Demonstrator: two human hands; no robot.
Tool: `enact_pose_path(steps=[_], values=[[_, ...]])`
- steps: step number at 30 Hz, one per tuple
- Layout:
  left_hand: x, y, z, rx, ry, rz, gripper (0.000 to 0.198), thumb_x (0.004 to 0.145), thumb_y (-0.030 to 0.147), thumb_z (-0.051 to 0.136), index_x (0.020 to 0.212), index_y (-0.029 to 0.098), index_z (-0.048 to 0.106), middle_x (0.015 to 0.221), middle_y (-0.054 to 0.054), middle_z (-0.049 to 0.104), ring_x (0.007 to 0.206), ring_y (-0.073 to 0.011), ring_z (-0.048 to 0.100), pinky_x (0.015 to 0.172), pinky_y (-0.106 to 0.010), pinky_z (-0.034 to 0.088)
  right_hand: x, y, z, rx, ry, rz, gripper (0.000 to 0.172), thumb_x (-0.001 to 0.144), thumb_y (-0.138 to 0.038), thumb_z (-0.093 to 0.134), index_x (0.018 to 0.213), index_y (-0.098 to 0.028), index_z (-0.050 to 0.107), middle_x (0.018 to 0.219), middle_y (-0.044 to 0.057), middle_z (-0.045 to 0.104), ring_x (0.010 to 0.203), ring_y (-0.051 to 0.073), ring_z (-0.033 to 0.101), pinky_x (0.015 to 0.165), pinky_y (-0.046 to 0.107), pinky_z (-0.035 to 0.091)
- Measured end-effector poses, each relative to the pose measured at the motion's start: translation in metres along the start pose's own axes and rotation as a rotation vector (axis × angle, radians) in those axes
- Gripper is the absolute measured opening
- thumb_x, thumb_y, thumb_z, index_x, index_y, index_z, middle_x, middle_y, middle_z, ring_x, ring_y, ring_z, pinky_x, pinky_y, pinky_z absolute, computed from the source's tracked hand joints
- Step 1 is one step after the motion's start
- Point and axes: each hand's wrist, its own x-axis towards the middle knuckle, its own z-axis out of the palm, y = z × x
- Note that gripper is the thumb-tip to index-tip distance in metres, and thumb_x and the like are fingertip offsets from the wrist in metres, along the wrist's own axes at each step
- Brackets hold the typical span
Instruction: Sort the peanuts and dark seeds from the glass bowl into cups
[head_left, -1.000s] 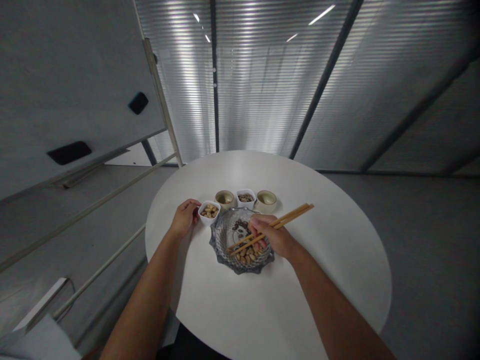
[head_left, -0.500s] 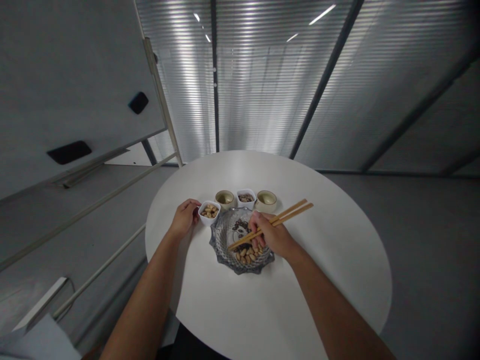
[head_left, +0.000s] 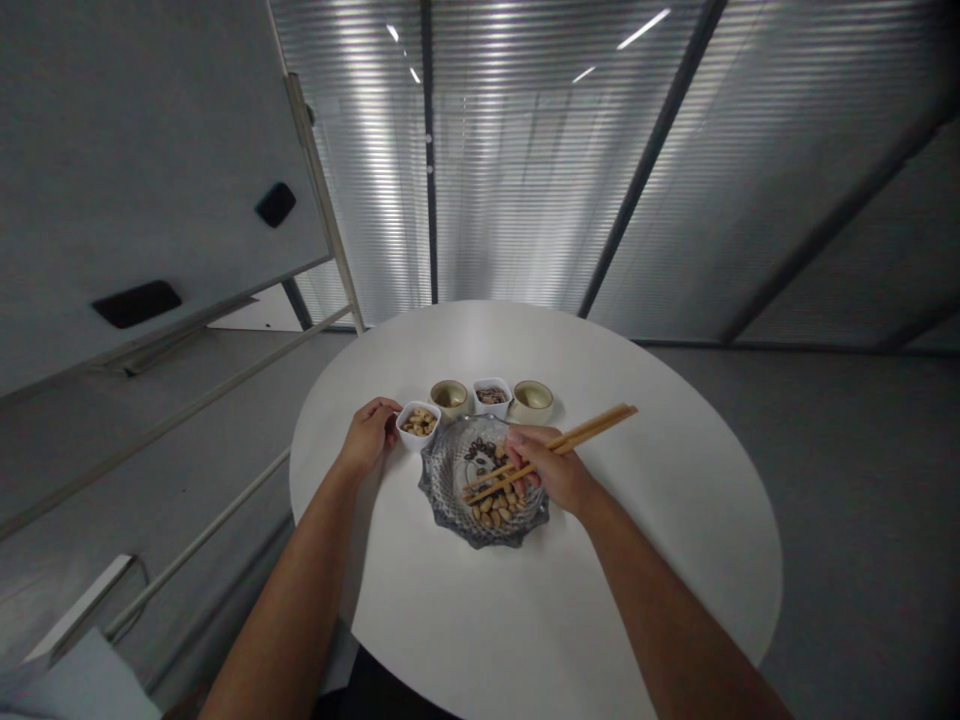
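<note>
At the far left, a large grey-white board fills the upper corner, mounted on a pale metal frame. The left hand rests at the left part of a round white table, its fingertips touching the left side of a small white square-cornered bowl that holds light brown nuts. The fingers are bent; whether they clamp the bowl or only lean against it, I cannot tell. Just right of that bowl and a little farther back stands a small round olive-beige cup.

Nearer the person, in front of the row, sits a wide, grey-tinted clear glass dish with a jagged, scalloped rim. Dark seeds lie in its far and middle part, and tan, oval nuts are gathered in its near right part. Behind the dish, a second white square-cornered bowl contains dark seeds, with a second olive-beige cup just beside it on the right.

The right hand, above the dish's right side, is closed around a pair of light wooden chopsticks. They slant down leftward, their tips slightly apart within the dish's outline; whether the tips touch anything is too small to tell. Their thick ends stick out to the right of the hand, over the table. Farther right stretches a grey floor.
</note>
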Motion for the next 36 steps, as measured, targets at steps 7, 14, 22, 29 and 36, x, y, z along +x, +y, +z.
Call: enact_pose_path(steps=[7,14,22,29,36], values=[[0.001,-0.002,-0.002,-0.008,0.001,0.018,0.014,0.072,0.031,0.065,0.075,0.017,0.066,0.05,0.002,0.053,0.039,-0.0102,0.043,0.038,-0.022,0.029,0.0,0.0,0.003,-0.026,0.024,0.018,0.053,0.088,-0.064,0.061,0.061,-0.02,0.051,0.052,-0.004,0.046,0.037,0.01,0.048,0.036,0.022,0.031],[0.0,-0.001,-0.002,0.01,0.004,0.028,0.015,0.074,0.031,0.064,0.075,0.017,0.067,0.05,0.002,0.053,0.039,-0.0102,0.044,0.038,-0.022,0.03,0.0,-0.002,0.006,-0.016,0.053,0.031,0.054,0.087,-0.068,0.059,0.061,-0.021,0.05,0.048,-0.005,0.042,0.036,0.011,0.045,0.035,0.023,0.036],[0.001,-0.001,-0.001,0.017,0.0,0.02,0.016,0.074,0.032,0.063,0.075,0.017,0.066,0.049,0.003,0.053,0.039,-0.0106,0.043,0.038,-0.022,0.029,-0.001,-0.002,0.005,-0.02,0.006,0.041,0.054,0.086,-0.068,0.061,0.06,-0.021,0.051,0.043,-0.006,0.041,0.036,0.011,0.045,0.035,0.023,0.035],[0.0,-0.002,-0.001,0.01,0.001,0.024,0.015,0.075,0.032,0.064,0.076,0.017,0.067,0.05,0.002,0.053,0.039,-0.0105,0.043,0.038,-0.023,0.029,0.0,-0.001,0.014,-0.075,0.116,0.036,0.059,0.089,-0.074,0.05,0.06,-0.022,0.049,0.041,-0.005,0.043,0.035,0.013,0.047,0.036,0.024,0.033],[0.001,-0.001,-0.001,0.02,-0.003,0.025,0.015,0.074,0.031,0.062,0.075,0.017,0.067,0.049,0.002,0.053,0.039,-0.0107,0.043,0.038,-0.023,0.029,0.002,0.0,0.018,-0.077,0.289,-0.004,0.063,0.088,-0.08,0.045,0.06,-0.024,0.05,0.038,-0.005,0.039,0.036,0.016,0.052,0.038,0.028,0.036]])
